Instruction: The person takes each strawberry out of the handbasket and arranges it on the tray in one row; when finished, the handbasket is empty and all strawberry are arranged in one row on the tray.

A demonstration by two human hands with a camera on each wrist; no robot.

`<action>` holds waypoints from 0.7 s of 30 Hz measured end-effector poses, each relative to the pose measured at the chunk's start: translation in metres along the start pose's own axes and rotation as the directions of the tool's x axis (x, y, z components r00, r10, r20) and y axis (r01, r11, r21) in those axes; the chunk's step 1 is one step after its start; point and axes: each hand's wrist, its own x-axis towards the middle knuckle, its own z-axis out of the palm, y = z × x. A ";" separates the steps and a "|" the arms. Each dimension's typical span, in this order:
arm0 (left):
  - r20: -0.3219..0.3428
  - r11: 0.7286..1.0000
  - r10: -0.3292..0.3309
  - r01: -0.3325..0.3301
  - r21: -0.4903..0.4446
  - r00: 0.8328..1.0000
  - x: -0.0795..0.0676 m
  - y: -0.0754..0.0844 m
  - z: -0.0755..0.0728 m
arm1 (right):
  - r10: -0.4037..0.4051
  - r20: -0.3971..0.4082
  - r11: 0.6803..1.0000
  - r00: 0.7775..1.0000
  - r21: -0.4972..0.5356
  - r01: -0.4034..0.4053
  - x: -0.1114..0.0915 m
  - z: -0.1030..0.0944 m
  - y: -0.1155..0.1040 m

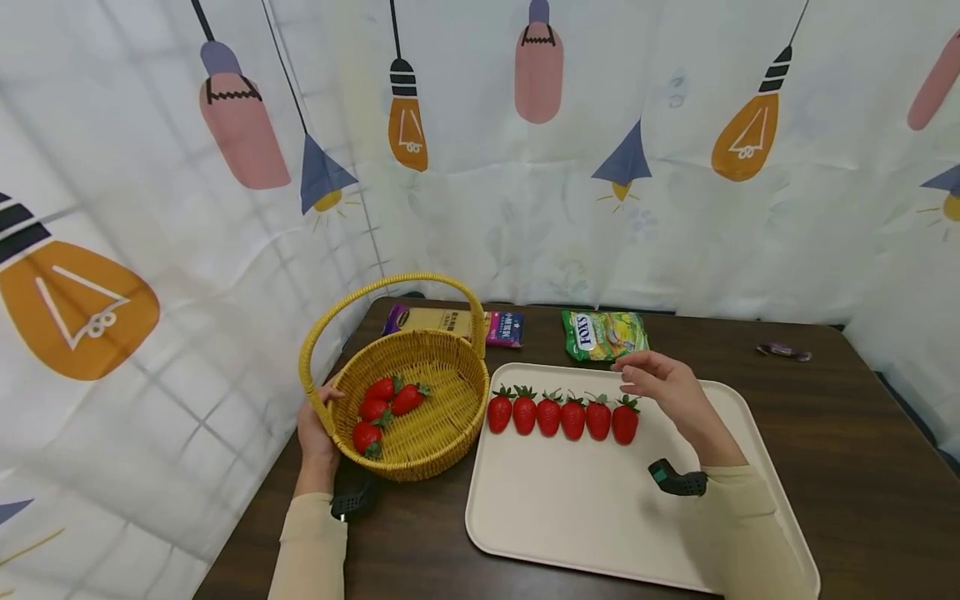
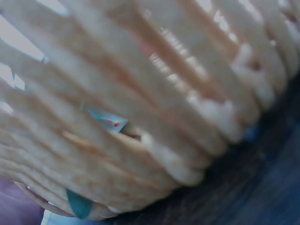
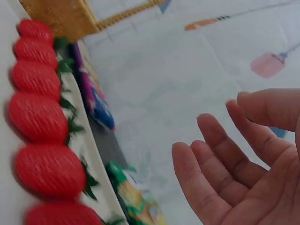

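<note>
On the left of the table stands a yellow wicker basket (image 1: 438,467) with a tall handle and several red strawberries (image 1: 375,410) inside. My left hand (image 1: 317,429) grips its left rim; the left wrist view is filled by the woven wall (image 2: 140,89), blurred. Along the far side of a cream tray (image 1: 555,508), several strawberries (image 1: 550,415) lie in a neat row, leaves pointing away from me. Over the tray's far edge, right of the row's end, hovers my right hand (image 1: 667,396). Its fingers (image 3: 213,176) are loosely bent with nothing between them.
Behind the tray lies a green Fox's candy bag (image 1: 604,336). A purple and gold packet (image 1: 504,328) sits behind the basket, partly hidden by it. A small purple wrapped item (image 1: 783,352) is at the far right. A patterned curtain (image 1: 487,208) hangs behind the table.
</note>
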 end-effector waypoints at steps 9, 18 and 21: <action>0.061 0.993 0.098 -0.101 0.054 0.993 -0.006 0.000 -0.002 | -0.004 0.164 0.993 0.986 0.113 -0.015 0.011 0.086 -0.019; 0.042 0.995 0.097 -0.095 -0.037 0.994 -0.009 0.003 0.006 | -0.115 0.210 0.993 0.971 0.029 0.111 0.023 0.166 -0.048; 0.045 0.985 0.144 -0.139 -0.105 0.989 -0.010 0.002 0.008 | -0.170 0.231 0.984 0.958 -0.015 0.178 0.025 0.188 -0.053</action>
